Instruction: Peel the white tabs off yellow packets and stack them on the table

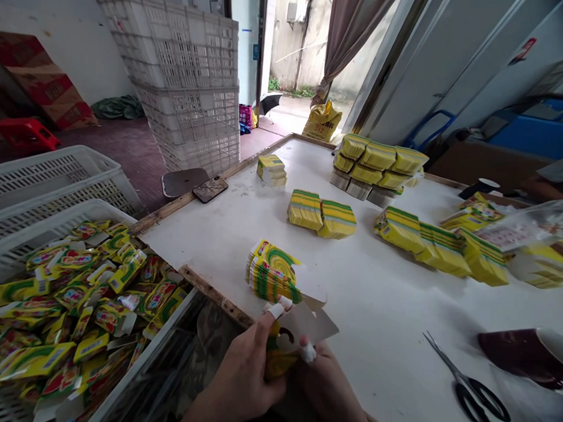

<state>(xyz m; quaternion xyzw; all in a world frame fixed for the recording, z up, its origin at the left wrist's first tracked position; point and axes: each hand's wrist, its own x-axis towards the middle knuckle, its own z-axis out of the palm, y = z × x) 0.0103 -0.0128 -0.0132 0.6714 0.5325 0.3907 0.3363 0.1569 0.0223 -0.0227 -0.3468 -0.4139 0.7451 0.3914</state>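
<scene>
Both my hands hold one small yellow and green carton (pixel 287 342) at the near edge of the white table (pixel 388 306). My left hand (pixel 244 377) grips its left side, the thumb wrapped in white tape. My right hand (pixel 329 389) pinches its right side, a taped fingertip on the white inner flap. Just beyond them lies a stack of flat cartons (pixel 271 272) of the same print.
A white crate (pixel 87 294) at my left holds several folded cartons. More flat stacks (pixel 321 214) lie across the table, with bundled ones (pixel 377 163) at the far edge. Scissors (pixel 466 380) and a dark red cup (pixel 525 349) lie at right. A phone (pixel 210 188) sits far left; stacked crates (pixel 187 78) stand behind.
</scene>
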